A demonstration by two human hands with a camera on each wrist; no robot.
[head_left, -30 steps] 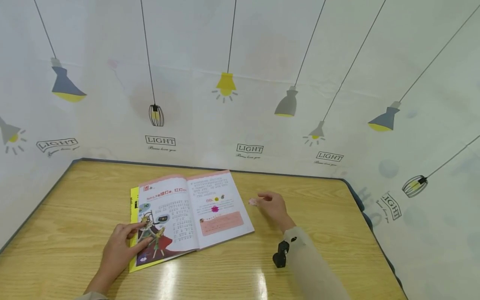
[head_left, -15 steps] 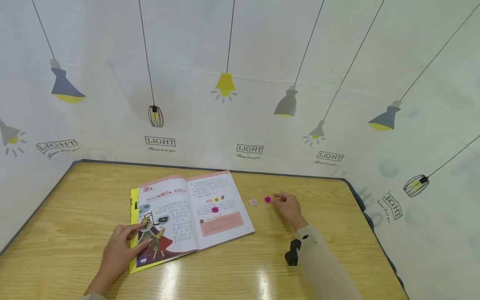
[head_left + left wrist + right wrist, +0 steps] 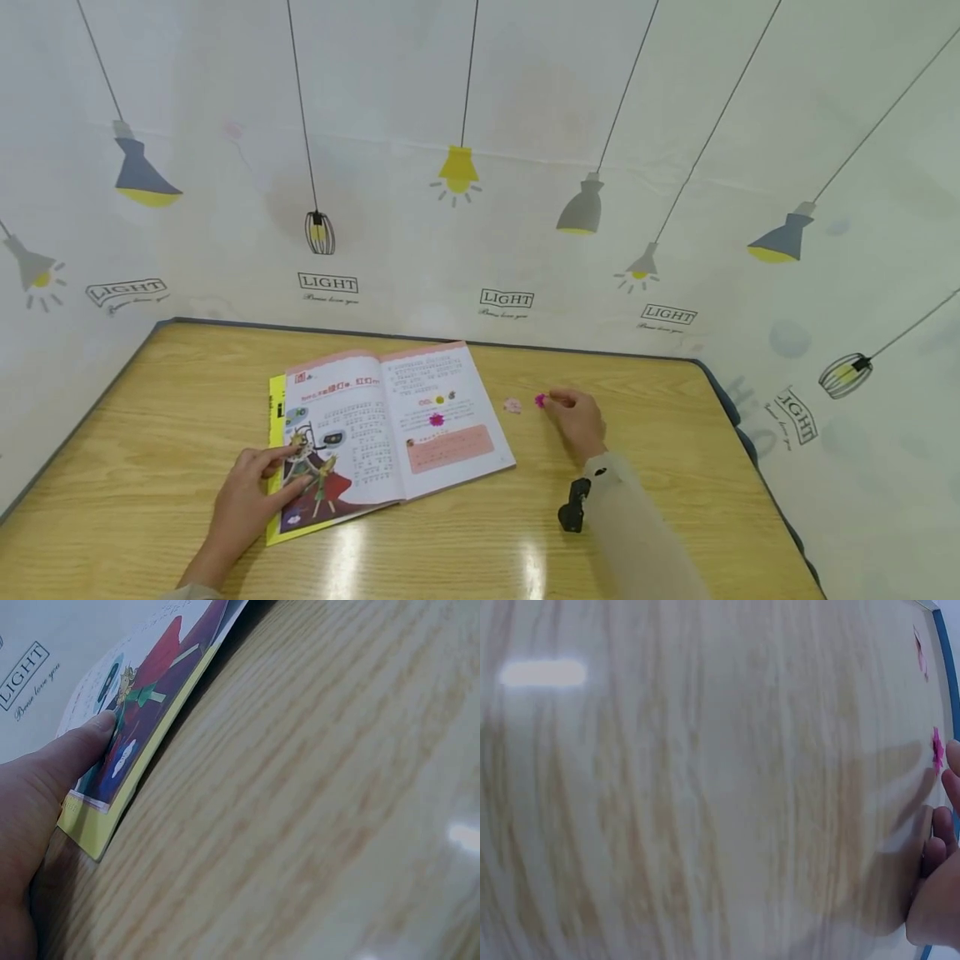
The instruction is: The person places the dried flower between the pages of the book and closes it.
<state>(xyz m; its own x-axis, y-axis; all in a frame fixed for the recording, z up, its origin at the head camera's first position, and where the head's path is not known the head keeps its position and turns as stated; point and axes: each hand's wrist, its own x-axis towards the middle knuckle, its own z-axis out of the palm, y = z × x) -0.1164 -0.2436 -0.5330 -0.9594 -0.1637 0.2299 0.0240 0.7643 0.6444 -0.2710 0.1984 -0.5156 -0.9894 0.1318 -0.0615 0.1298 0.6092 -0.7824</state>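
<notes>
An open book (image 3: 457, 467) with printed pages lies on the table, its yellow back cover (image 3: 275, 400) showing at the left. My left hand (image 3: 243, 493) rests on the lower left page, thumb and index finger stretched over the picture; the left wrist view shows the thumb on the page. Right of the book, my right hand (image 3: 579, 423) pinches a small magenta flower (image 3: 540, 401) at its edge with thumb and index fingertips, close over the table. A pale pink flower (image 3: 512, 405) lies between that hand and the book. Another magenta flower (image 3: 437, 420) lies on the right page.
In a row above the page's magenta flower are small pink, yellow and dark shapes (image 3: 439, 400). The wooden table (image 3: 420, 550) has a dark blue edge (image 3: 585, 352) along a pale wall covering (image 3: 390, 208) printed with lamps. A black device (image 3: 573, 505) sits at the right wrist.
My right hand has moved right from the pale pink flower to the magenta one, which it hid at first. Its fingertips have closed in on that flower. My left hand stays on the page.
</notes>
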